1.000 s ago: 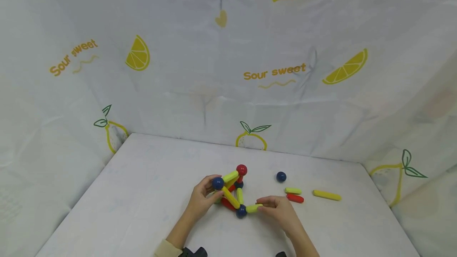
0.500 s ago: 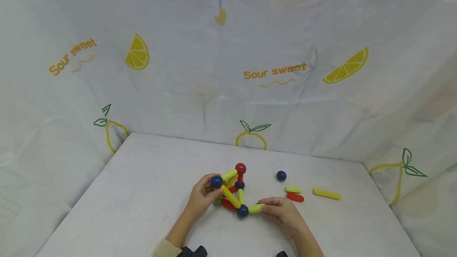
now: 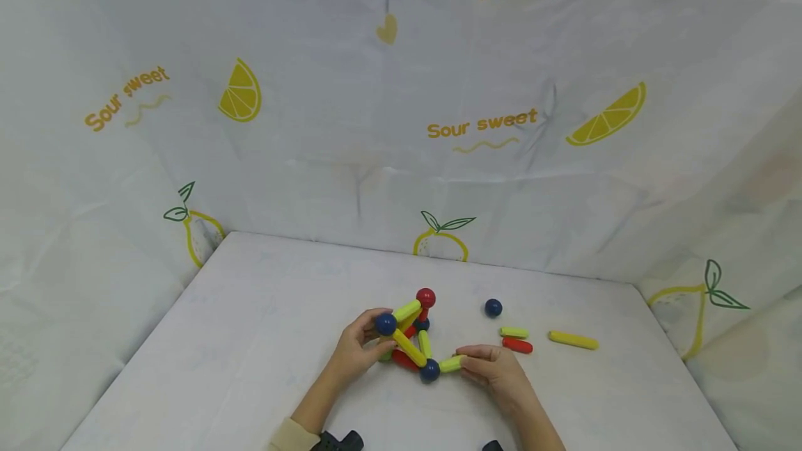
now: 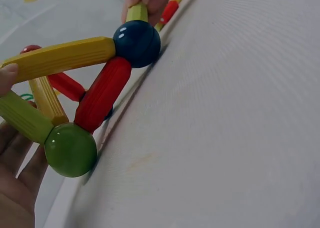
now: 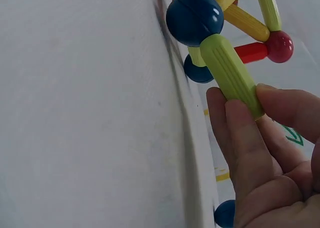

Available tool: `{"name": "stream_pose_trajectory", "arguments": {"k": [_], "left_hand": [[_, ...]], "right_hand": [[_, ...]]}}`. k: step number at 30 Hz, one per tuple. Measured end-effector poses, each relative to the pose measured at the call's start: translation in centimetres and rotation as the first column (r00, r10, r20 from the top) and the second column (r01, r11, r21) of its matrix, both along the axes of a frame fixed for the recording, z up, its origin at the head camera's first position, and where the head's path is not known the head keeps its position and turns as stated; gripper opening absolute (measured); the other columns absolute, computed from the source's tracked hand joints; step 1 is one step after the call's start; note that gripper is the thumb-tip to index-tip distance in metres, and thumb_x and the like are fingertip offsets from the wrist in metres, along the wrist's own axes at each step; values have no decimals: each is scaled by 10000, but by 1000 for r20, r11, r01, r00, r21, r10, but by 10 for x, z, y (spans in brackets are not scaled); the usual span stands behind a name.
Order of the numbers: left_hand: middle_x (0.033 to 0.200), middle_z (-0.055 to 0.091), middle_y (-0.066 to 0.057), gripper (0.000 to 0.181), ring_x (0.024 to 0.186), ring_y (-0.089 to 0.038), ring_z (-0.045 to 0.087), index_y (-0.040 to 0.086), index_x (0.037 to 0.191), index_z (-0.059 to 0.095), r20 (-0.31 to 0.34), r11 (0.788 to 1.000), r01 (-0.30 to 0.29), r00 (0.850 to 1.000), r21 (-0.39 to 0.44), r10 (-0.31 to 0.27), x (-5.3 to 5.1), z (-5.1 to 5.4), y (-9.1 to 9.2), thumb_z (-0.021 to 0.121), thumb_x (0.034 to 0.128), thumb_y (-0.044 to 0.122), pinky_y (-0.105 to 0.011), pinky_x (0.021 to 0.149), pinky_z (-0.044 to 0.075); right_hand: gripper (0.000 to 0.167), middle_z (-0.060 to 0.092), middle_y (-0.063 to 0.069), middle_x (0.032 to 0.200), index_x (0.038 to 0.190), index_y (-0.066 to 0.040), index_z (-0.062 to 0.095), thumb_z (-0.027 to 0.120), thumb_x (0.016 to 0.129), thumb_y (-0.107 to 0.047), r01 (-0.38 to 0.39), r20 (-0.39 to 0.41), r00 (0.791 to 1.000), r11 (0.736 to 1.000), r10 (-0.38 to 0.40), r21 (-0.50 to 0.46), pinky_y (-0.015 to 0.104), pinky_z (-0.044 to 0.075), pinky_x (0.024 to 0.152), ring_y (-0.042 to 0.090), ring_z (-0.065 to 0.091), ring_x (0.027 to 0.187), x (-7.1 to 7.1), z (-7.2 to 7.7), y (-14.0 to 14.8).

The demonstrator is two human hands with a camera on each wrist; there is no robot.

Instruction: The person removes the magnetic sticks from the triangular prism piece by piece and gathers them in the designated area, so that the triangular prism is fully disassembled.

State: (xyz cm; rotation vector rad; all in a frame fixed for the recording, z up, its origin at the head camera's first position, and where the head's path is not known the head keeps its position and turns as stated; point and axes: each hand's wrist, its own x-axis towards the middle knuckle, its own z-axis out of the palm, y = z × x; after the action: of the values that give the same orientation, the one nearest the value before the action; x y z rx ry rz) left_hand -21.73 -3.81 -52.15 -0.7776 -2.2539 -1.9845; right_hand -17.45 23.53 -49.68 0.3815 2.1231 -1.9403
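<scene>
Right hand [image 3: 498, 372] pinched the ridged lime-green rod [image 5: 230, 73], long axis leftward to the glossy blue ball [image 5: 195, 19]; left hand [image 3: 354, 349] gripped the multicoloured rod-and-ball frame [image 3: 410, 349].

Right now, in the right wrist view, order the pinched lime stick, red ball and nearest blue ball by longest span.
1. Pinched lime stick
2. Nearest blue ball
3. Red ball; looks farther off, true size unsure

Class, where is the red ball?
In the head view, the red ball is below centre, right of the left hand, touching a light-green stick.
</scene>
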Motion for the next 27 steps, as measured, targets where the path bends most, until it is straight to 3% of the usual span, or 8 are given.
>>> {"name": "stream_pose_trajectory", "arguments": {"k": [5, 9, 14, 20, 27], "left_hand": [[1292, 601, -56, 504, 1203, -237, 562, 126, 1283, 535, 61, 986, 21, 998, -165, -11, 0, -3, 1, 710, 845, 305, -413, 1005, 464], [1327, 575, -93, 546, 1236, -289, 533, 90, 1318, 513, 122, 961, 34, 993, -275, 0, -1, -5, 2, 704, 850, 296, -482, 1019, 439], [1282, 601, -123, 569, 1155, -288, 576, 72, 1319, 516, 183, 922, 31, 982, -386, 43, -2, -9, 3, 724, 825, 262, -508, 979, 467], [1233, 630, -112, 590, 1090, -254, 604, 95, 1294, 544, 173, 919, 14, 983, -393, 59, 0, -10, 4, 752, 795, 331, -483, 946, 492], [1228, 639, -114, 538, 1104, -250, 613, 84, 1262, 569, 149, 914, -4, 986, -406, 71, -1, -13, 5, 728, 819, 344, -464, 940, 504]], "right_hand": [[236, 716, 85, 1040, 1031, -40, 727, 713, 820, -144, 39, -95, 995, 957, -12, 288, 322, 573, 810, 167, 640, 935, 3, 5, -10], [189, 728, 51, 1020, 1006, -93, 744, 709, 827, -145, 53, -149, 989, 926, 3, 374, 373, 549, 873, 214, 624, 1041, 4, 8, -13], [218, 723, 71, 1039, 1028, -80, 733, 708, 812, -79, 34, -159, 987, 934, 25, 357, 355, 551, 873, 229, 645, 1047, 6, 10, -12], [269, 700, 119, 1088, 1061, -34, 704, 724, 792, -36, 12, -161, 986, 957, 36, 290, 277, 566, 817, 217, 678, 977, 7, 5, -11], [232, 707, 80, 1072, 1028, -71, 719, 705, 803, -17, 102, -217, 975, 952, -39, 287, 245, 560, 818, 175, 671, 989, 8, -3, -13]]}}
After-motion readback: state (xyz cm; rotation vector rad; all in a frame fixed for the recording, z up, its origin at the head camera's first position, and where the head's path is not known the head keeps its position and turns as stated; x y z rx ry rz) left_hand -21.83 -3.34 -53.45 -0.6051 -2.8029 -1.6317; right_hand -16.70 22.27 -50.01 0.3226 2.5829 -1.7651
